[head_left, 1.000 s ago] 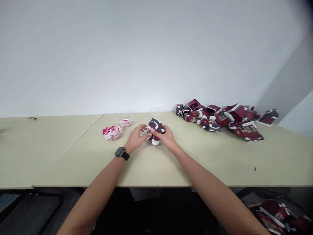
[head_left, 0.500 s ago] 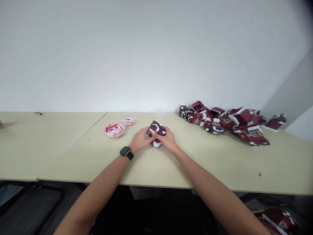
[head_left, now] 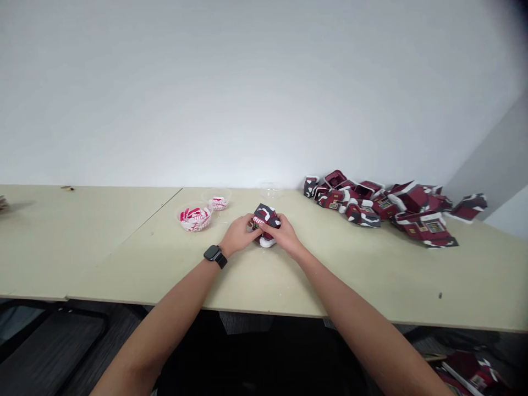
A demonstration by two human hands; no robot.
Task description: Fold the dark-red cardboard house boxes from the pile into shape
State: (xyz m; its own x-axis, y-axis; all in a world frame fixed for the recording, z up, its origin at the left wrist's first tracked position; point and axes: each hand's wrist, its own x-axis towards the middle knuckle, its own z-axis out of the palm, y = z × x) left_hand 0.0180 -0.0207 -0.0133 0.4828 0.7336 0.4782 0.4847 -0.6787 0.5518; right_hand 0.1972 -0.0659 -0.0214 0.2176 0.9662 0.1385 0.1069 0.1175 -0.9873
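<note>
A small dark-red model house [head_left: 268, 215] with a dark, white-patched roof is held between my two hands, low over the middle of the table. My left hand [head_left: 239, 235], with a black watch at its wrist, grips the house from the left. From the other side my right hand [head_left: 287, 236] is closed on it, its thumb across the front. A red-and-white striped piece [head_left: 259, 220] lies along the roof's edge by my thumbs. Left of my hands, a clear bowl [head_left: 180, 220] contains red and white pieces, and a second clear bowl [head_left: 228, 196] behind it contains similar ones.
A pile of similar model houses [head_left: 383, 207] spreads over the table's right rear. Against the wall stands a clear dish [head_left: 270, 190]. Small scraps [head_left: 67, 188] lie far left. More houses [head_left: 470, 371] are below the table at right, and a chair [head_left: 53, 341] is at lower left.
Both hands keep hold of the house in nearly the same place. The thumbs have shifted slightly on its front, and the whole view has moved a little.
</note>
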